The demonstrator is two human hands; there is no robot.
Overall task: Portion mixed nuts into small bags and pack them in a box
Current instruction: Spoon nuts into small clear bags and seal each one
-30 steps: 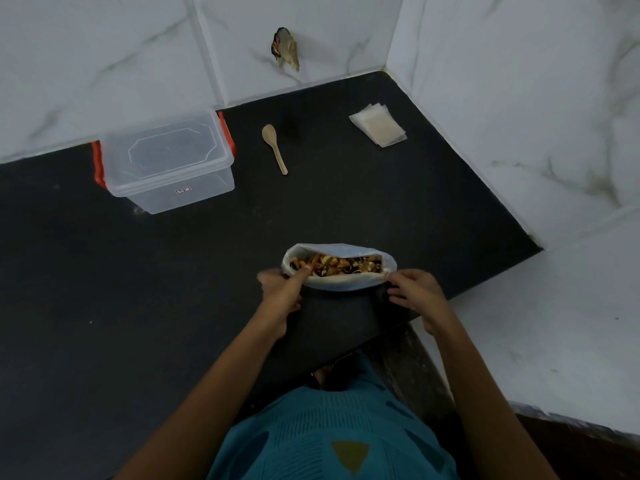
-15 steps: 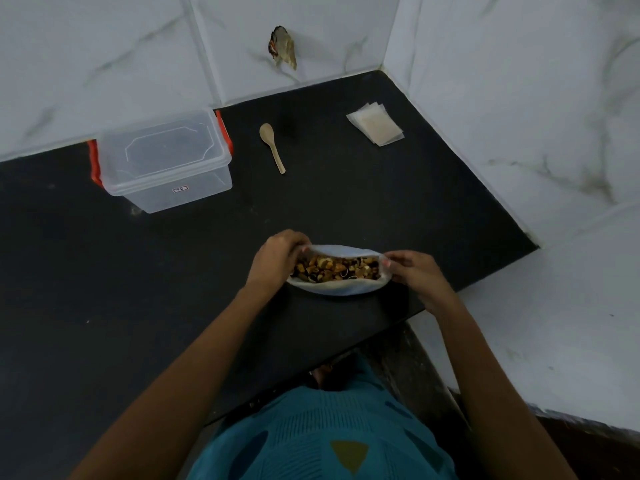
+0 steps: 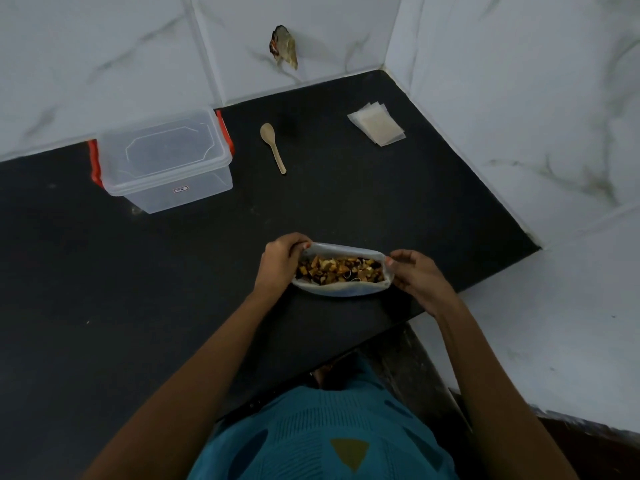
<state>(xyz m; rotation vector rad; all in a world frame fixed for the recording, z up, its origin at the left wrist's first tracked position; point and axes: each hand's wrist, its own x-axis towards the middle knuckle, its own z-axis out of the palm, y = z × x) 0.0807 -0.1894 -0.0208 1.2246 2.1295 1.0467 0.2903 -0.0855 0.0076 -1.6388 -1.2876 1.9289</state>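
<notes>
A white plastic bag (image 3: 341, 289) of mixed nuts (image 3: 341, 270) stands open on the black counter (image 3: 104, 289) near its front edge. My left hand (image 3: 278, 263) grips the bag's left rim, and my right hand (image 3: 417, 273) pinches its right rim, so the mouth is held wide. A clear plastic box (image 3: 162, 161) with red clips and its lid on sits at the back left. A small wooden spoon (image 3: 273, 145) lies beside it. A stack of small flat bags (image 3: 376, 123) rests at the back right.
White marble walls (image 3: 519, 98) close off the back and the right side of the counter. A small broken patch (image 3: 284, 47) shows in the back wall. The counter's front edge runs just below the bag.
My left hand rose from the bag's lower left corner to its upper left rim. The bag's mouth has been pulled wider between both hands.
</notes>
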